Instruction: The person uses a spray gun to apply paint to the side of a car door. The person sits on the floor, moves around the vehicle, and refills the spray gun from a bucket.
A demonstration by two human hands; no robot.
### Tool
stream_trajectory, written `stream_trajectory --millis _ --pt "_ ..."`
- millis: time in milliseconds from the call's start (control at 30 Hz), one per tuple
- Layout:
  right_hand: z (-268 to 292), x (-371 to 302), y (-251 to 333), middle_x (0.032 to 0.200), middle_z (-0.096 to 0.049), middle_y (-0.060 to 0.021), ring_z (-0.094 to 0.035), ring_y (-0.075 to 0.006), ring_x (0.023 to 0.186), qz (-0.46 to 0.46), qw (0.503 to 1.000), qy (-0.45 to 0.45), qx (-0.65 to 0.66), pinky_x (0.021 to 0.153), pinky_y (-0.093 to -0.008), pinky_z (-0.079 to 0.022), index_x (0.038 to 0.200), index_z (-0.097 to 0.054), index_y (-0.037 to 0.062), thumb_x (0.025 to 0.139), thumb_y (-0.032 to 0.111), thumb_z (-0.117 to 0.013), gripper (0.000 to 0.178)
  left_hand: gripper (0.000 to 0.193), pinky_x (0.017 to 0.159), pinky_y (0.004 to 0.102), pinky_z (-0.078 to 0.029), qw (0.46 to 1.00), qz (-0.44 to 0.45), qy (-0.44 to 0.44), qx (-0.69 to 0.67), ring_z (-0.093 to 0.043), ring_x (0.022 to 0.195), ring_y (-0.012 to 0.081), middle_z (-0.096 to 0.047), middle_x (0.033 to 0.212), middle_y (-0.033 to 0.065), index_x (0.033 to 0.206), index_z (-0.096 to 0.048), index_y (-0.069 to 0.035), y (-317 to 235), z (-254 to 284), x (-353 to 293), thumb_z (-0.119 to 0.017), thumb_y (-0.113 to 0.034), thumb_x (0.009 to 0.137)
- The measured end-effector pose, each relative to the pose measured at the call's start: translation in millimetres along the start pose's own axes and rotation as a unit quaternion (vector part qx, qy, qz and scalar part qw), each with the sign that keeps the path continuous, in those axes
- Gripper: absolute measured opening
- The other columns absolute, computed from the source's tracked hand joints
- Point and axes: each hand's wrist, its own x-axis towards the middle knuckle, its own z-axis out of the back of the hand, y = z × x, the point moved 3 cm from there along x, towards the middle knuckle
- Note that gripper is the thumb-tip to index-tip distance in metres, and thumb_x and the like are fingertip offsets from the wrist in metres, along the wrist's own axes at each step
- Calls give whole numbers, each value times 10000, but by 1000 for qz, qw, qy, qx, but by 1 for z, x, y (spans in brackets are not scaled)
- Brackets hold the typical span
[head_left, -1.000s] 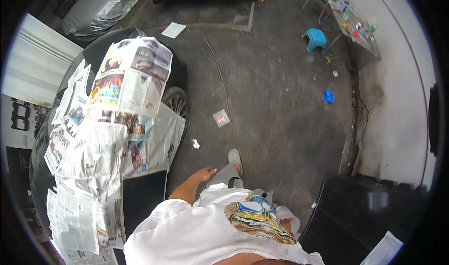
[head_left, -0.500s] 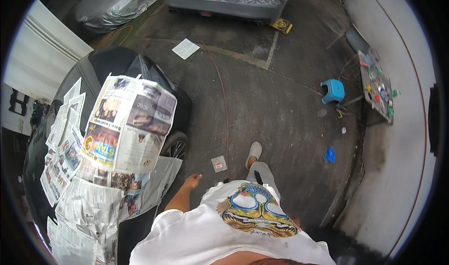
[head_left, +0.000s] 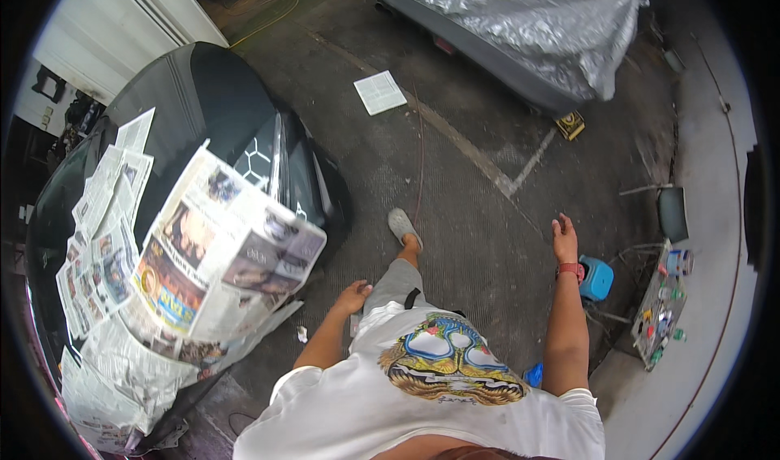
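Dark, scuffed floor [head_left: 479, 273] spreads around you, with a vehicle [head_left: 487, 60] under a silvery cover [head_left: 536, 21] at the upper right and a white wall [head_left: 715, 216] along the right side. On your left stands a dark car [head_left: 195, 86], its front draped with overlapping newspaper sheets [head_left: 175, 265]. Your left hand [head_left: 352, 297] hangs beside your grey shorts [head_left: 392, 283], to the right of those sheets and apart from them; at this angle you cannot tell whether its fingers close on anything. Your right hand [head_left: 565, 239] is held out above the floor, its fingers loosely extended and slightly parted, with a red band [head_left: 571, 269] at the wrist. Just beside that wrist in view, a blue stool [head_left: 597, 278] stands near a cluttered bench [head_left: 655, 304].
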Motion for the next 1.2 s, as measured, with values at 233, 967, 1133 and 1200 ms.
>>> stream_trajectory --millis 233,967,1133,1200 --pt "-136 65 115 1421 -631 -283 -606 -410 1348 -65 943 294 -142 1111 -437 -490 1462 -557 -26 996 338 -683 604 660 1183 398 -422 999 -7 -9 -46 -572 1409 322 -604 1507 194 1542 -518 -46 -143 124 142 -601 -487 1058" --pt "-468 746 353 1137 -749 -244 -725 -381 1077 465 584 285 -601 946 -452 -570 1201 -736 25 975 350 -632 409 676 1214 470 -379 975 -126 -115 -145 -471 1467 402 -507 1568 255 1578 -466 -87 -504 592 422 -568 -514 1064" --pt "-668 907 727 1269 -708 -218 -689 -328 1141 295 910 272 -108 983 -425 -537 1369 -610 -47 1085 232 -595 398 667 1209 466 -386 951 -103 -223 -186 -483 1458 405 -503 1573 243 1580 -467 -113 -492 693 481 -554 -532 1069" --pt "-746 911 854 1342 -683 -197 -670 -310 1208 278 912 301 32 1026 -422 -526 1454 -551 -30 1098 227 -585 440 669 1207 467 -389 953 -91 -207 -203 -486 1456 407 -504 1572 241 1581 -465 -114 -488 764 510 -553 -535 1068"
